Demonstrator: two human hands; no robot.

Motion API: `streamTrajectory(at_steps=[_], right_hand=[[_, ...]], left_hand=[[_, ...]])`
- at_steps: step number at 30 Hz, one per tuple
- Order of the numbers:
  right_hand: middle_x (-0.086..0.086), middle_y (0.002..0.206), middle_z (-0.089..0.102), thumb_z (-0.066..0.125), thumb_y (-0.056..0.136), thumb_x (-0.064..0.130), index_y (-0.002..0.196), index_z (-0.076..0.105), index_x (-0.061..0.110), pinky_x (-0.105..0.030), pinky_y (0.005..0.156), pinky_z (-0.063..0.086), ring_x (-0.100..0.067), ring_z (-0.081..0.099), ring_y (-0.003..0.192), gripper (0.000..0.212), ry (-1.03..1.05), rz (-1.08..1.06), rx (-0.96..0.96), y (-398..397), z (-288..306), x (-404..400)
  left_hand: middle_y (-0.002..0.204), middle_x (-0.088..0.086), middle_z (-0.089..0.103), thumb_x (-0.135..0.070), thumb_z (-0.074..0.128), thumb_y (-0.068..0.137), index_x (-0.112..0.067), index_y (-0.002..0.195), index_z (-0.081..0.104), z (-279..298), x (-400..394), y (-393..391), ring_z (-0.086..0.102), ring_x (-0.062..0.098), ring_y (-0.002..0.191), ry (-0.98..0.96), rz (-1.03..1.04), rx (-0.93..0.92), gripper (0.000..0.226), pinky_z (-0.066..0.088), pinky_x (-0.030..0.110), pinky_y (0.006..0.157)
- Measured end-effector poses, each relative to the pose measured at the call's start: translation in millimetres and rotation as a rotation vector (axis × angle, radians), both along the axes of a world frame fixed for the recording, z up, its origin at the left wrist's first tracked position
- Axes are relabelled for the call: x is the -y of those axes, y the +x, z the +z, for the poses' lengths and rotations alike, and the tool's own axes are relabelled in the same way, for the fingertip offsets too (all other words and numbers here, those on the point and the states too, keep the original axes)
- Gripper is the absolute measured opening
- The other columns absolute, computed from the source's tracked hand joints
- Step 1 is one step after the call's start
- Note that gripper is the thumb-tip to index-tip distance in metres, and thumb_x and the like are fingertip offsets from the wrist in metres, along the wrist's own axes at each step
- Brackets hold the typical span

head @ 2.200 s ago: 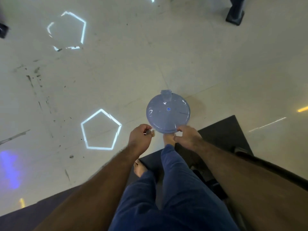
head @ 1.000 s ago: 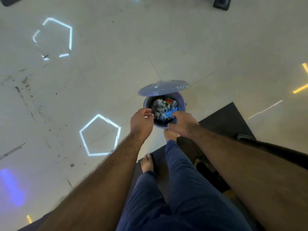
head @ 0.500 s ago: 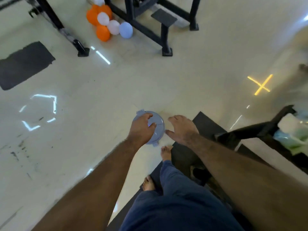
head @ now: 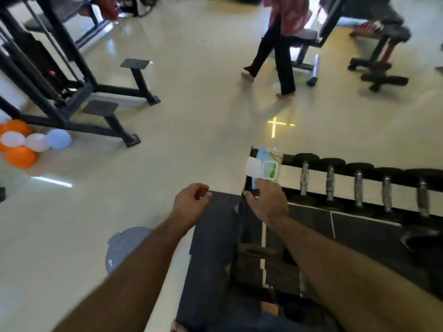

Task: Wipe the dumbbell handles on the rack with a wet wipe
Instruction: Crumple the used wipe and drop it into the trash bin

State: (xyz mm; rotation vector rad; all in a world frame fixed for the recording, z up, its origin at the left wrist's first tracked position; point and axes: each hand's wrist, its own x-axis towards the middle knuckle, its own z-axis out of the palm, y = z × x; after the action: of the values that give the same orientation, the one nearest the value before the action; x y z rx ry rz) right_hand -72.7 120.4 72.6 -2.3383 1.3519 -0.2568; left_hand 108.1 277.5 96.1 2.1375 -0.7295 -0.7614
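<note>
The right hand (head: 267, 202) reaches with relaxed fingers toward the wet wipe pack (head: 266, 167) lying on the near-left end of the dumbbell rack (head: 311, 196); the left hand (head: 190, 206) hangs loosely curled, holding nothing, above the floor (head: 191, 116).

A single wide-angle view looks forward and down from the person's head, with both forearms reaching up from the bottom edge, the left hand (head: 190, 202) and right hand (head: 268, 202) close below the lens. It faces across the pale floor (head: 191, 121), the rack (head: 359, 185) near at the right and gym frames (head: 72, 92) farther off at upper left. Straight lines bow toward the edges.
</note>
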Motion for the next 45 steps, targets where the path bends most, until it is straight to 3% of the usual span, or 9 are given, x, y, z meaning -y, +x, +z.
streamTrajectory(at_steps=[6, 10, 14, 21, 26, 31, 36, 41, 45], right_hand=[[-0.001, 0.111, 0.067, 0.076, 0.095, 0.044, 0.121, 0.066, 0.021, -0.045, 0.085, 0.062, -0.021, 0.064, 0.1, 0.037, 0.168, -0.097, 0.065, -73.1, -46.6, 90.3], [-0.007, 0.14, 0.063, 0.077, 0.098, 0.041, 0.144, 0.059, 0.016, -0.04, 0.099, 0.057, -0.024, 0.062, 0.124, 0.056, 0.31, -0.145, 0.118, -88.2, -61.6, 129.7], [-0.009, 0.149, 0.059, 0.074, 0.101, 0.041, 0.152, 0.054, 0.014, -0.032, 0.093, 0.05, -0.026, 0.06, 0.131, 0.061, 0.43, -0.186, 0.182, -75.0, -75.4, 158.9], [0.002, 0.126, 0.063, 0.072, 0.103, 0.034, 0.151, 0.052, 0.021, -0.029, 0.064, 0.062, -0.011, 0.068, 0.089, 0.054, 0.677, -0.375, 0.364, -43.2, -91.0, 188.8], [-0.001, 0.118, 0.072, 0.073, 0.102, 0.03, 0.132, 0.064, 0.023, -0.038, 0.072, 0.068, -0.016, 0.075, 0.091, 0.032, 0.775, -0.474, 0.432, -27.6, -100.3, 196.7], [-0.001, 0.109, 0.075, 0.07, 0.102, 0.049, 0.121, 0.067, 0.024, -0.046, 0.071, 0.069, -0.019, 0.079, 0.088, 0.032, 0.77, -0.588, 0.483, -19.6, -104.7, 197.0], [-0.001, 0.1, 0.078, 0.077, 0.09, 0.064, 0.109, 0.068, 0.02, -0.041, 0.069, 0.068, -0.018, 0.081, 0.082, 0.048, 0.79, -0.61, 0.577, -17.1, -107.7, 197.0], [-0.006, 0.108, 0.074, 0.09, 0.087, 0.034, 0.113, 0.063, 0.019, -0.046, 0.072, 0.068, -0.023, 0.079, 0.089, 0.041, 0.837, -0.608, 0.57, -18.0, -113.6, 204.3], [-0.009, 0.105, 0.075, 0.088, 0.089, 0.019, 0.121, 0.06, 0.019, -0.051, 0.068, 0.068, -0.025, 0.081, 0.08, 0.043, 0.939, -0.663, 0.567, -20.7, -121.1, 213.6]], left_hand=[[0.098, -0.004, 0.077, -0.03, 0.078, 0.091, -0.021, 0.116, 0.076, -50.1, 119.8, -64.8, 0.073, 0.015, 0.095, 0.023, 0.054, -0.079, 0.027, 0.059, 0.043, 0.097], [0.103, -0.005, 0.076, -0.03, 0.079, 0.091, -0.017, 0.123, 0.072, -67.2, 170.1, -96.5, 0.072, 0.014, 0.098, 0.056, 0.083, -0.113, 0.036, 0.059, 0.042, 0.098], [0.118, -0.004, 0.07, -0.028, 0.077, 0.09, -0.016, 0.139, 0.061, -76.8, 199.2, -101.5, 0.069, 0.017, 0.106, 0.108, 0.116, -0.064, 0.054, 0.056, 0.042, 0.102], [0.146, 0.008, 0.059, -0.029, 0.071, 0.095, -0.014, 0.155, 0.044, -95.8, 242.7, -76.5, 0.061, 0.025, 0.124, 0.131, 0.254, -0.162, 0.067, 0.054, 0.036, 0.098], [0.111, -0.003, 0.069, -0.024, 0.067, 0.098, -0.013, 0.134, 0.064, -106.4, 258.4, -60.6, 0.062, 0.011, 0.089, 0.128, 0.287, -0.082, 0.038, 0.042, 0.015, 0.061], [0.097, -0.006, 0.075, -0.026, 0.067, 0.098, -0.015, 0.113, 0.074, -113.1, 259.2, -65.5, 0.072, 0.01, 0.085, 0.034, 0.223, -0.153, 0.02, 0.061, 0.03, 0.074], [0.106, -0.004, 0.077, -0.036, 0.065, 0.102, -0.017, 0.122, 0.074, -111.5, 266.7, -85.9, 0.076, 0.01, 0.088, -0.001, -0.019, -0.172, 0.03, 0.066, 0.034, 0.078], [0.124, 0.0, 0.066, -0.029, 0.061, 0.105, -0.017, 0.138, 0.066, -115.5, 274.6, -89.2, 0.068, 0.009, 0.094, 0.129, -0.286, -0.058, 0.035, 0.06, 0.021, 0.075], [0.125, 0.001, 0.071, -0.029, 0.076, 0.096, -0.014, 0.132, 0.069, -116.8, 280.0, -76.7, 0.072, 0.014, 0.102, 0.128, -0.111, 0.092, 0.04, 0.059, 0.023, 0.078]])
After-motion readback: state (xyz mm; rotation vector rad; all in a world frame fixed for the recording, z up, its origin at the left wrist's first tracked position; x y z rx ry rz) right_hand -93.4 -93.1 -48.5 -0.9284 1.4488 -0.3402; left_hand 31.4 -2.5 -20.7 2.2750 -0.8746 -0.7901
